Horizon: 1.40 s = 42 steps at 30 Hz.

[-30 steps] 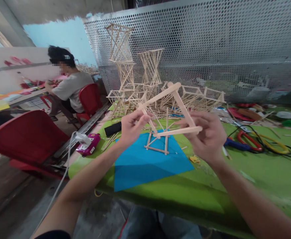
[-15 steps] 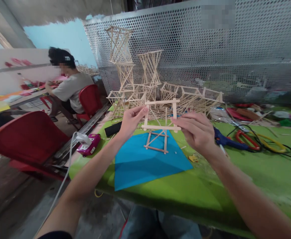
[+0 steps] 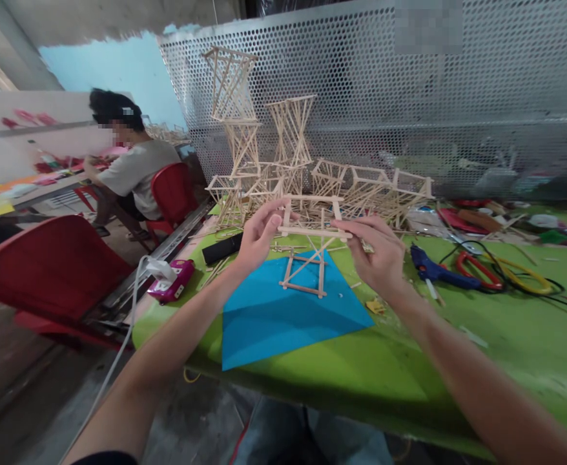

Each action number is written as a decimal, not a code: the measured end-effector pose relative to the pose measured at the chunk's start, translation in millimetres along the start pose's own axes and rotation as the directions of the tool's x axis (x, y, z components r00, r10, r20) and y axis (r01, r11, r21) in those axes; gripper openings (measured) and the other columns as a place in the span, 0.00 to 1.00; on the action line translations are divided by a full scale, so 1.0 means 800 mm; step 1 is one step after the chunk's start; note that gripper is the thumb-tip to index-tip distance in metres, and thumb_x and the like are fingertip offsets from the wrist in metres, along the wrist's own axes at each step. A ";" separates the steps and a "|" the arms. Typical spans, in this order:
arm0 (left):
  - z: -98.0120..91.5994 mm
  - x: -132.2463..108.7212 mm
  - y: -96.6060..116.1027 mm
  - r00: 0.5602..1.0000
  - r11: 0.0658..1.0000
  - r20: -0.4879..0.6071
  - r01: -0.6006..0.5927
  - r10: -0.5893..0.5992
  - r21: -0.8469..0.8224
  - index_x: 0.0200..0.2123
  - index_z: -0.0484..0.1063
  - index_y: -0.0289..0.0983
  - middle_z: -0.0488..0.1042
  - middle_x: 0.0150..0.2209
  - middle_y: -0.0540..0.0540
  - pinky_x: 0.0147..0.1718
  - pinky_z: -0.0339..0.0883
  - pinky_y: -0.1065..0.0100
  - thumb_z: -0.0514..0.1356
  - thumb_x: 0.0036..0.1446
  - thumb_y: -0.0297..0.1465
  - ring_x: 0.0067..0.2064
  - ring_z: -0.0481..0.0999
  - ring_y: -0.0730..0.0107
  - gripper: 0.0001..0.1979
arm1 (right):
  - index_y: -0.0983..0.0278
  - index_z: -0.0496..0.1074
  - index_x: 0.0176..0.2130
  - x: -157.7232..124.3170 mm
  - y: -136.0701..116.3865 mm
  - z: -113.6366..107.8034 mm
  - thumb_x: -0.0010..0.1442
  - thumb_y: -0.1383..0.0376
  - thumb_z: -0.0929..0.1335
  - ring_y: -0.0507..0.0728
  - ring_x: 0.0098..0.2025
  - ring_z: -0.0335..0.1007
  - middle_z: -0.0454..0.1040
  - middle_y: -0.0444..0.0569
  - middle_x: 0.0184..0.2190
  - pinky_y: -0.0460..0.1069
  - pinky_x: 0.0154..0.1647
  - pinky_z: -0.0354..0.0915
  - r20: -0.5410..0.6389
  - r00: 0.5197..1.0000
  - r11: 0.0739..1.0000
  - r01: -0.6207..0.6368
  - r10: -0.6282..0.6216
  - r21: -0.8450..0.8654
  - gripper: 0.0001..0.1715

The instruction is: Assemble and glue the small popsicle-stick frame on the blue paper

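Note:
Between my two hands is a square frame of flat wooden craft sticks point(image 3: 312, 232), tilted nearly flat. My left hand point(image 3: 258, 236) pinches its left side, and my right hand point(image 3: 378, 248) grips the right side. Below it, a second square stick frame point(image 3: 303, 289) lies on a blue sheet point(image 3: 264, 329). Thin sticks point(image 3: 307, 257) rise at a slant from this lower frame toward the held one. Whether their upper ends touch the held frame I cannot tell.
Stick towers point(image 3: 235, 139) and a pile of lattice pieces stand behind, before a perforated metal panel point(image 3: 482, 84). A blue glue gun point(image 3: 438, 271) with its cable lies right. A pink power socket point(image 3: 174, 281) and black object point(image 3: 221, 248) sit left. A person point(image 3: 135, 168) sits beyond.
The held frame has tipped flatter, its near edge rising toward the far one. My right hand has shifted slightly left. The lower frame stays on the blue sheet.

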<state>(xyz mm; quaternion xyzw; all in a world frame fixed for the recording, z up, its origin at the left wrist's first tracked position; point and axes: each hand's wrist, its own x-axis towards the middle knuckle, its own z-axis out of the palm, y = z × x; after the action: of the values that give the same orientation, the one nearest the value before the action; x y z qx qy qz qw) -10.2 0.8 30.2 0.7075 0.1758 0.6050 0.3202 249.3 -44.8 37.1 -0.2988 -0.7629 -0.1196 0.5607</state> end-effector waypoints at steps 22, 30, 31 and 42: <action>-0.002 -0.014 -0.005 0.949 0.911 0.223 -0.286 0.225 0.296 0.61 0.73 0.40 0.83 0.47 0.39 0.46 0.76 0.60 0.68 0.61 0.43 0.46 0.83 0.59 0.27 | 0.57 0.80 0.57 -0.014 0.001 0.003 0.68 0.70 0.69 0.63 0.48 0.80 0.86 0.51 0.47 0.60 0.49 0.75 0.054 0.998 0.999 0.041 -0.042 0.018 0.21; 0.001 -0.018 -0.004 0.937 0.830 0.198 -0.348 0.289 0.436 0.56 0.76 0.38 0.84 0.44 0.40 0.43 0.78 0.63 0.66 0.63 0.39 0.42 0.84 0.62 0.20 | 0.56 0.80 0.57 -0.011 -0.004 0.002 0.68 0.70 0.69 0.63 0.47 0.80 0.86 0.50 0.47 0.60 0.49 0.75 0.042 0.999 0.999 0.026 -0.027 0.033 0.21; 0.001 -0.019 -0.004 0.934 0.817 0.197 -0.357 0.299 0.452 0.55 0.77 0.38 0.84 0.44 0.39 0.43 0.77 0.64 0.65 0.64 0.39 0.42 0.84 0.62 0.20 | 0.56 0.80 0.57 -0.011 -0.005 0.002 0.68 0.70 0.69 0.62 0.47 0.80 0.86 0.50 0.47 0.60 0.49 0.75 0.037 0.999 0.999 0.025 -0.026 0.034 0.21; -0.002 -0.021 -0.008 0.907 0.770 0.250 -0.420 0.338 0.481 0.57 0.77 0.39 0.85 0.44 0.40 0.43 0.78 0.65 0.61 0.68 0.38 0.41 0.86 0.63 0.18 | 0.56 0.80 0.57 -0.011 -0.007 0.005 0.68 0.70 0.69 0.63 0.48 0.80 0.86 0.50 0.47 0.60 0.51 0.76 0.009 0.999 0.999 0.039 -0.040 0.008 0.21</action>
<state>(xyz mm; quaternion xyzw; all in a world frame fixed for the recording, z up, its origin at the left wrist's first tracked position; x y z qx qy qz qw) -14.4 -4.8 13.7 0.8314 0.1630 0.5312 -0.0018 245.1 -50.2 28.2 -0.2820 -0.7718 -0.1262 0.5557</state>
